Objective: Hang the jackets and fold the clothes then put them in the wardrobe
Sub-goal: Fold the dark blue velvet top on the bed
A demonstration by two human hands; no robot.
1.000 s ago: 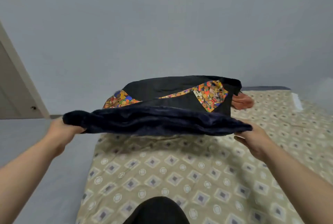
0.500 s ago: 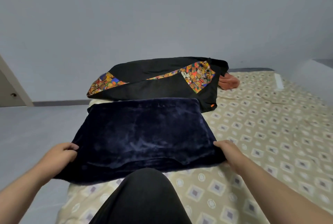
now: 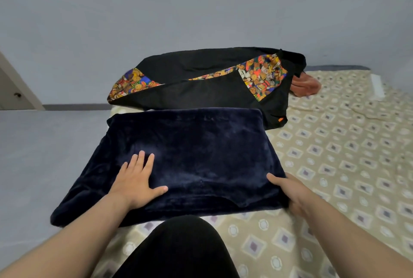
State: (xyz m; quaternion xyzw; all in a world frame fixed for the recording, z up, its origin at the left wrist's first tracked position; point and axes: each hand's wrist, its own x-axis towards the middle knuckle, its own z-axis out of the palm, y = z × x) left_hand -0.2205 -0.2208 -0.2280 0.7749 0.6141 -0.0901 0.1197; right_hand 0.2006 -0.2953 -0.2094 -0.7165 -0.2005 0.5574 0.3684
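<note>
A dark navy velvet garment lies folded flat on the near left part of the patterned mattress. My left hand rests palm down on its left half, fingers straight and spread. My right hand holds the garment's near right corner, thumb on top and fingers under the edge. Behind it lies a black garment with colourful printed panels. An orange cloth pokes out from behind that garment's right end.
The mattress sits on a grey floor, which is bare to the left. A grey wall stands behind. A door edge shows at far left. My black-clad knee is at the bottom centre.
The navy garment came down from mid-air onto the mattress. My left hand let go of its left edge and moved onto its top surface. My right hand stayed at the right corner.
</note>
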